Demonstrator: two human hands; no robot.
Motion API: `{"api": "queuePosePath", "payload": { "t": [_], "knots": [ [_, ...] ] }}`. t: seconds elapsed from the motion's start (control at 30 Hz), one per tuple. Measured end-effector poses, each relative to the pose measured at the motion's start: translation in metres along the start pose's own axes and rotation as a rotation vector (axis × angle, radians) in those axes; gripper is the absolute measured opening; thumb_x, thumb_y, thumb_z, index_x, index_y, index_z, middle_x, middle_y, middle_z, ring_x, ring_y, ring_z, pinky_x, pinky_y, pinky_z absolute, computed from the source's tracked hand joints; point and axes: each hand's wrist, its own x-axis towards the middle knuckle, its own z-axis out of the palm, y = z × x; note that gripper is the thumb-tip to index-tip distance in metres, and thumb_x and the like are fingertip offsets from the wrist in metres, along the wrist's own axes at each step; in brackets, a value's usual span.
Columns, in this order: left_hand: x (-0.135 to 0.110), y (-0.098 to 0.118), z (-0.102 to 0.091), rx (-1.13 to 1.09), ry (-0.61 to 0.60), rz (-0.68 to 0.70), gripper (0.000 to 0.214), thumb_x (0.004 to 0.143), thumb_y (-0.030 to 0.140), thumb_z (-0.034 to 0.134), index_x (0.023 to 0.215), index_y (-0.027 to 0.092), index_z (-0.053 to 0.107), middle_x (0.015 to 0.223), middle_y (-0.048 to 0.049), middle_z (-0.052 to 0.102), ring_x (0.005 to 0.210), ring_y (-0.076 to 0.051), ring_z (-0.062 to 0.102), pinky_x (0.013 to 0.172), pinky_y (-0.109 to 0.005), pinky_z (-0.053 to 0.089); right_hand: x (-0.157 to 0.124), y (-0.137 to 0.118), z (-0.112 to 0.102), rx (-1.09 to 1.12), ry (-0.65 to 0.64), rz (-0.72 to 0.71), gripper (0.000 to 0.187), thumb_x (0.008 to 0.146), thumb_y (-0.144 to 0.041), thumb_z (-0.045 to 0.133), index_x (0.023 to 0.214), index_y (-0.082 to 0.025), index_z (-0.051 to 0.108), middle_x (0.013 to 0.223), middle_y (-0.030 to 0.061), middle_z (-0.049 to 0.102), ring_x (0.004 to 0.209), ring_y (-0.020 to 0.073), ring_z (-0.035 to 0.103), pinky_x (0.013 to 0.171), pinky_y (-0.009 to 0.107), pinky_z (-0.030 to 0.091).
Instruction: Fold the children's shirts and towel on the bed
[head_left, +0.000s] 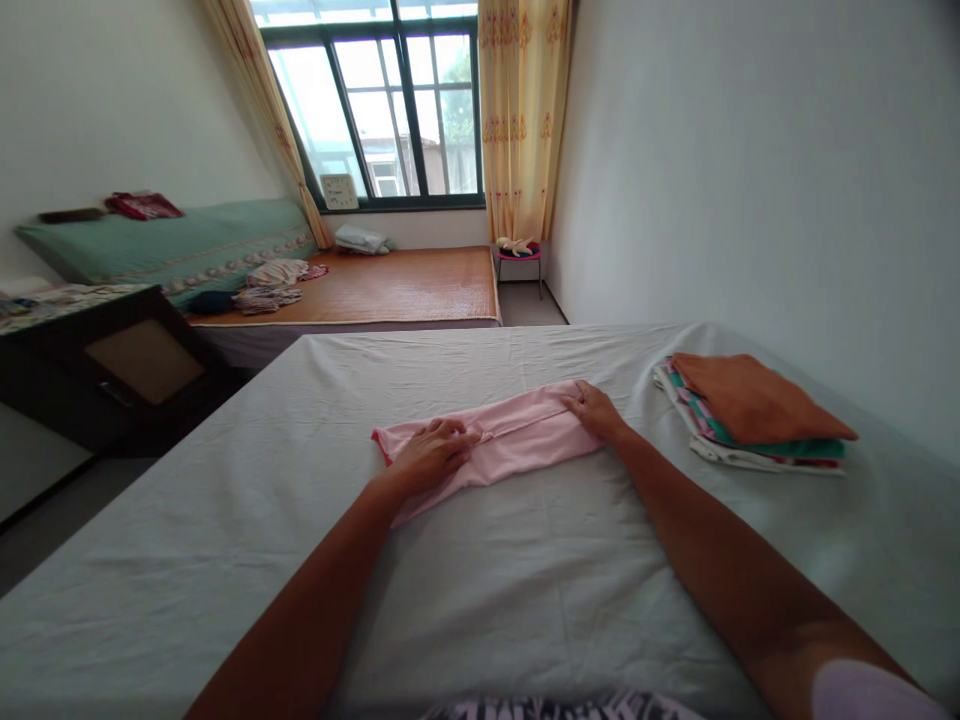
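Both our hands on a folded pink garment (525, 437) mid bedsheet (525, 590), left hand (433, 453) flat, hiding part of it, right hand (596, 408) at its right end, pinching or not we cannot tell, folded clothes (750, 412) near.

The soft folded pink cloth (502, 435) lies on a plain pale grey bed sheet (525, 590), the flat pile of folded cloths (754, 405) at three o'clock is orange on top with green, pink and white stripes below, and the long yellow curtain (521, 110) at twelve o'clock has rows of little red-orange shapes.
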Motion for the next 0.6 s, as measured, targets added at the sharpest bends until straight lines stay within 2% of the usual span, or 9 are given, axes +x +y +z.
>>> {"api": "queuePosePath", "payload": {
  "t": [0.07,0.13,0.27,0.33,0.43,0.53,0.6],
  "knots": [
    [0.000,-0.004,-0.001,-0.040,0.033,0.022,0.038,0.093,0.035,0.046,0.130,0.035,0.055,0.124,-0.0055,0.056,0.113,-0.022,0.050,0.098,-0.038,0.041,0.004,0.009,-0.012,0.050,0.037,0.013,0.023,0.079,-0.039,0.053,0.086,-0.018,0.058,0.076,0.0025,0.062,0.069,0.0164,0.054,0.065,0.025,0.039],
    [-0.001,-0.010,-0.005,-0.083,0.121,0.009,0.035,0.094,0.036,0.045,0.126,0.032,0.059,0.124,-0.0058,0.056,0.115,-0.021,0.050,0.100,-0.038,0.040,0.007,0.023,-0.028,0.073,0.083,0.036,0.026,0.078,-0.041,0.054,0.087,-0.017,0.059,0.077,0.0022,0.062,0.070,0.0160,0.054,0.066,0.025,0.039],
    [-0.005,-0.026,-0.014,-0.140,0.347,-0.113,0.033,0.095,0.036,0.043,0.117,0.026,0.065,0.121,-0.0069,0.059,0.113,-0.021,0.052,0.102,-0.040,0.041,0.007,0.052,-0.059,0.040,0.149,0.163,0.027,0.074,-0.041,0.056,0.085,-0.016,0.059,0.073,0.0017,0.060,0.066,0.0152,0.051,0.063,0.026,0.039],
    [-0.006,-0.032,-0.015,-0.173,0.396,-0.154,0.032,0.094,0.036,0.044,0.111,0.023,0.068,0.117,-0.0077,0.062,0.110,-0.021,0.055,0.100,-0.041,0.042,0.005,0.052,-0.066,0.042,0.148,0.186,0.027,0.073,-0.039,0.057,0.086,-0.016,0.060,0.074,0.0021,0.061,0.066,0.0154,0.052,0.064,0.026,0.039],
    [-0.007,-0.037,-0.015,-0.214,0.421,-0.182,0.031,0.092,0.037,0.046,0.106,0.022,0.070,0.114,-0.0080,0.064,0.109,-0.021,0.057,0.099,-0.041,0.044,0.005,0.021,-0.064,0.182,0.083,0.093,0.028,0.075,-0.038,0.056,0.091,-0.015,0.060,0.078,0.0027,0.062,0.071,0.0157,0.054,0.065,0.025,0.042],
    [-0.006,-0.039,-0.013,-0.252,0.458,-0.186,0.031,0.092,0.038,0.047,0.104,0.021,0.070,0.112,-0.0080,0.065,0.108,-0.021,0.058,0.099,-0.040,0.045,0.006,-0.036,-0.045,0.344,-0.048,-0.035,0.029,0.078,-0.037,0.056,0.097,-0.015,0.060,0.084,0.0026,0.064,0.074,0.0152,0.057,0.066,0.024,0.044],
    [-0.006,-0.040,-0.012,-0.280,0.484,-0.190,0.032,0.092,0.039,0.046,0.104,0.021,0.070,0.110,-0.0082,0.066,0.106,-0.021,0.060,0.098,-0.040,0.046,0.007,-0.077,-0.025,0.345,-0.108,-0.098,0.026,0.078,-0.032,0.058,0.098,-0.016,0.060,0.086,0.0022,0.065,0.075,0.0148,0.058,0.070,0.025,0.046]
  ]
}}
